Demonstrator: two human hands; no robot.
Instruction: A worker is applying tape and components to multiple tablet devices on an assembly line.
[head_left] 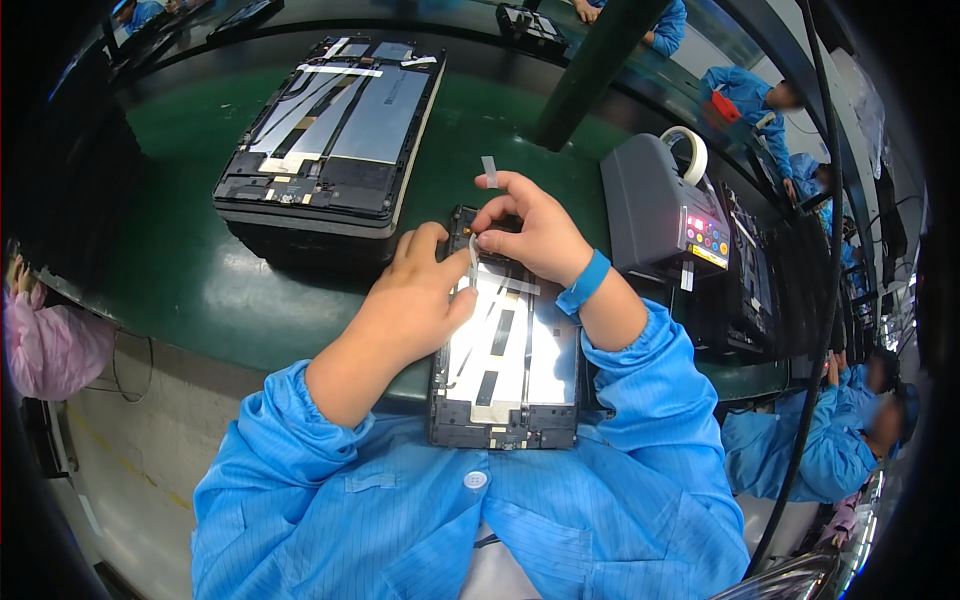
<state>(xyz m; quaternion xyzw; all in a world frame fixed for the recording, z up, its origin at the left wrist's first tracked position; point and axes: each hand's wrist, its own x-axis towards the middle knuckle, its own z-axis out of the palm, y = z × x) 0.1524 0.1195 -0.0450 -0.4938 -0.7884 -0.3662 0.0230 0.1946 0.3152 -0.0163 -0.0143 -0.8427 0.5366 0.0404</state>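
Observation:
An opened tablet (545,360) lies in front of me, its silver battery and black inner parts facing up. My right hand (540,232) is over its far end, with thumb and fingers pinched on a thin pale strip (474,258), perhaps a cable. A short piece of translucent tape (489,171) sticks to the tip of my right index finger. My left hand (415,290) rests over the tablet's left edge, its fingers curled at the same strip and its thumb low by the battery. The strip's ends are partly hidden by my fingers.
A stack of opened tablets (340,190) stands at the far left on the green table (190,300). At the right is a grey tape dispenser (655,200) with a white roll (686,155), beside more tablets (752,265). A dark post (595,80) rises behind. Other people work around.

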